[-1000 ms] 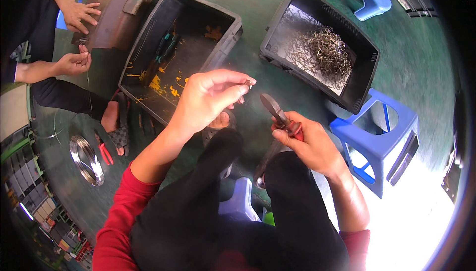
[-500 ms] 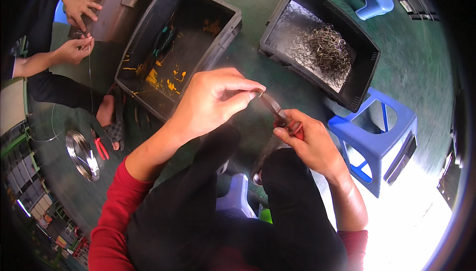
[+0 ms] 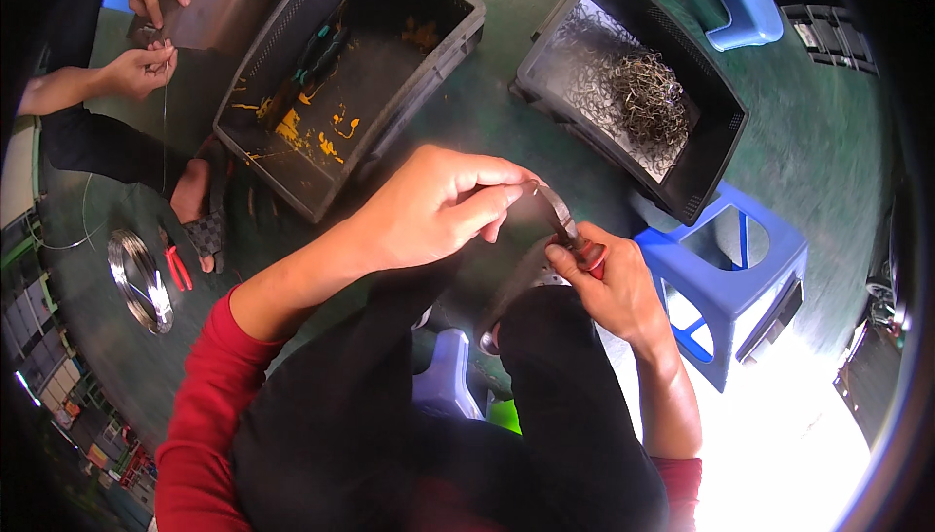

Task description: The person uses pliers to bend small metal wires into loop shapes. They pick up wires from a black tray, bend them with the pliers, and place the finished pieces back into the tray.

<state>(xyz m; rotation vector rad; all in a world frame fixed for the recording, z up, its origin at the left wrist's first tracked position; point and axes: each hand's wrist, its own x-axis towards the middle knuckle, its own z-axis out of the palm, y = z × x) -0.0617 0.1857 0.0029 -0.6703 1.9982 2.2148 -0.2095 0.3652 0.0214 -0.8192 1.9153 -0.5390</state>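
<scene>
My right hand point(image 3: 618, 284) is closed around the red handles of a pair of pliers point(image 3: 558, 209), held over my knees with the jaws angled up and left. At the jaw tips, my left hand point(image 3: 433, 206) pinches between thumb and forefinger. Whatever sits in that pinch is tiny and mostly hidden by the fingertips; only a small glint shows. Beyond my hands on the right, a black crate point(image 3: 716, 167) holds a heap of small bent metal pieces point(image 3: 648, 99) on a pale liner.
Ahead on the left stands a larger dark crate point(image 3: 409, 94) with yellow stains. A wire coil point(image 3: 139, 281) and red-handled pliers point(image 3: 177, 267) lie on the floor at left. A blue stool point(image 3: 726, 255) stands at right. Far left, a co-worker's hands point(image 3: 146, 70) hold thin wire.
My left hand has moved slightly right, and the pliers in my right hand have tilted more upright. The whole view has shifted a little. Both hands keep their grip.
</scene>
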